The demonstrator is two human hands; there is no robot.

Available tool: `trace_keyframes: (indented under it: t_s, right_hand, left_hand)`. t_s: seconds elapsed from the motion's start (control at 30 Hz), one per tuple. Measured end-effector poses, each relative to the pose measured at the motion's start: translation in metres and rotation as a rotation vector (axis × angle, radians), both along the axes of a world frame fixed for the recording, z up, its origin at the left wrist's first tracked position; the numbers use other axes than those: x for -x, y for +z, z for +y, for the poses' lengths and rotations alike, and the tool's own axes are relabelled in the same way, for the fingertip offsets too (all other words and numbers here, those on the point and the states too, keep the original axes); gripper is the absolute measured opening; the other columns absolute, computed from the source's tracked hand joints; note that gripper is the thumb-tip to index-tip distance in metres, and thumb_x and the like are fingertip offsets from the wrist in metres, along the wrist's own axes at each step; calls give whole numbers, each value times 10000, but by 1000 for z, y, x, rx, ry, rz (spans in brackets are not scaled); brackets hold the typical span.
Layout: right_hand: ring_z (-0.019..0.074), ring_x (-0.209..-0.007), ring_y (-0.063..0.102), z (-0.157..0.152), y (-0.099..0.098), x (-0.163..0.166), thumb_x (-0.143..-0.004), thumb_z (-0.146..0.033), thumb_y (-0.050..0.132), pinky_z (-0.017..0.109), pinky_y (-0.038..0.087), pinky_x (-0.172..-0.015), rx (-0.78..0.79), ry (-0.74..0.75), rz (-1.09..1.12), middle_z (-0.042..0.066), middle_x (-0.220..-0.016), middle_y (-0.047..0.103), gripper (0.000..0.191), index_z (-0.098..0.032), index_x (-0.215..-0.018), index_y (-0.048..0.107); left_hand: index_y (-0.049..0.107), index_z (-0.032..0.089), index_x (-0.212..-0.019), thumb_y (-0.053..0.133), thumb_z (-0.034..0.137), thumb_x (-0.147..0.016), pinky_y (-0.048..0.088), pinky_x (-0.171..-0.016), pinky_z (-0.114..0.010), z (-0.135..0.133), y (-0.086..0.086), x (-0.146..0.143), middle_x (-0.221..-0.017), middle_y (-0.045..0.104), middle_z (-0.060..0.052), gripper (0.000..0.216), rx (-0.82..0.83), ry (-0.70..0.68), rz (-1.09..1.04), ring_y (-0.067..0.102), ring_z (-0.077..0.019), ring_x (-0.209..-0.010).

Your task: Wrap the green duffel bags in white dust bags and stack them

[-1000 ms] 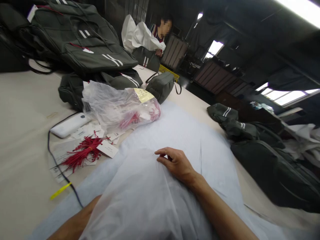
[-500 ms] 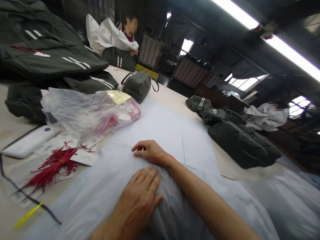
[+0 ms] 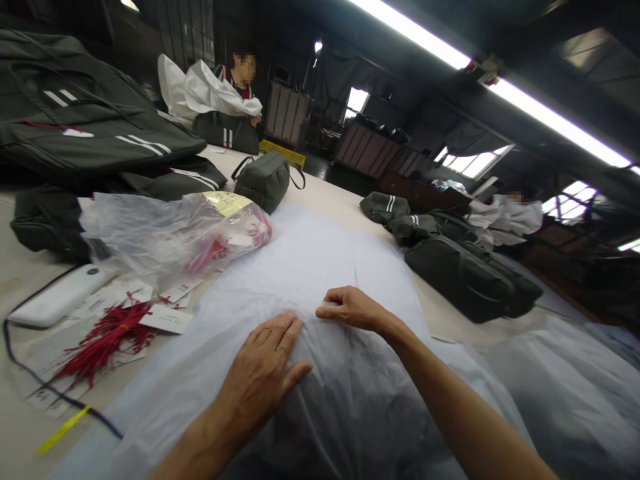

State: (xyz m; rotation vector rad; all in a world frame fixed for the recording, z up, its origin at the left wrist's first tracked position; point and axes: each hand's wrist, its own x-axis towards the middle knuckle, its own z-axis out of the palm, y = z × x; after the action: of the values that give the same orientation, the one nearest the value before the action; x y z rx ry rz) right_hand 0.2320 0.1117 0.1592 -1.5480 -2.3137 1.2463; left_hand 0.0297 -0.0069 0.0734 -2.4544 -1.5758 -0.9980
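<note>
Clock centred on the hands, 12 = away from the wearer. White film [image 3: 325, 393] fills near centre, 6 out through 12, wrinkled around the hands; can't tell how many layers. Left hand [image 3: 270, 360] lies palm-down on it, fingers extended, gripping nothing. Right hand [image 3: 350, 310] sits up at 1, thumb and index curled close together; can't tell if film is pinched between.

My read: film handling. To do it well: anchor with a broad left palm, ease slack lengthwise with the right, light touch; thin stuff probably creases or tears if fingertips dig in.

Film's long axis runs roughly 6–12, narrower rounded end pointing 12.

Red cord bundle [image 3: 115, 333] at 9, white handset-like device [image 3: 63, 297] just beyond it. Clear plastic bag [image 3: 175, 230] at 10. Dark bag [image 3: 455, 277] between 2 and 3. Small green bag [image 3: 265, 180] just short of 12, near film's far end. Co-worker [image 3: 240, 90] farthest, past 11.
</note>
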Motion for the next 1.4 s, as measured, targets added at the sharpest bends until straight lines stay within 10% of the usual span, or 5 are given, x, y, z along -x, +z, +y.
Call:
trace_keyframes:
  t_s: [0.33, 0.6, 0.73, 1.03, 1.4]
  right_hand:
    - [109, -615, 446, -4, -42, -7, -793, -408, 641, 240, 353, -598, -242, -114, 228, -54, -615, 530, 246, -186, -689, 617]
    - [92, -593, 406, 2, -54, -10, -766, -429, 658, 229, 328, -567, -101, -173, 311, -67, -604, 503, 272, -168, -697, 631]
    - [93, -577, 414, 5, -58, -8, -781, -428, 654, 233, 332, -562, -138, -173, 266, -70, -582, 499, 275, -168, -693, 641]
    - [175, -950, 609, -21, -4, -32, -955, -405, 478, 308, 423, -881, -567, -244, 28, 36, -1046, 702, 280, -235, -1002, 696]
    - [244, -1321, 477, -54, -9, -88, -956, -556, 410, 417, 316, -1137, -332, -201, 64, 88, -1403, 560, 524, -211, -1308, 585]
  left_hand:
    - [271, 151, -1505, 440, 724, -839, 467, -1012, -437, 3, -7, 23, -1417, 525, -170, 894, -40, -27, 71, 511, -302, -1283]
    - [557, 168, -1275, 501, 426, -955, 401, -1091, -427, -5, 36, -5, -1363, 584, -125, 414, -155, -109, 55, 504, -266, -1299]
    - [612, 150, -1199, 587, 448, -905, 476, -1005, -491, 9, 30, -42, -1264, 654, -144, 419, 9, -75, 128, 601, -308, -1179]
    - [595, 197, -1221, 613, 380, -903, 515, -933, -440, 19, 33, -49, -1251, 654, -114, 368, 131, 14, 186, 621, -275, -1140]
    - [589, 218, -1255, 493, 404, -945, 418, -1036, -502, 29, 29, -48, -1265, 653, -108, 375, 120, 21, 253, 565, -283, -1223]
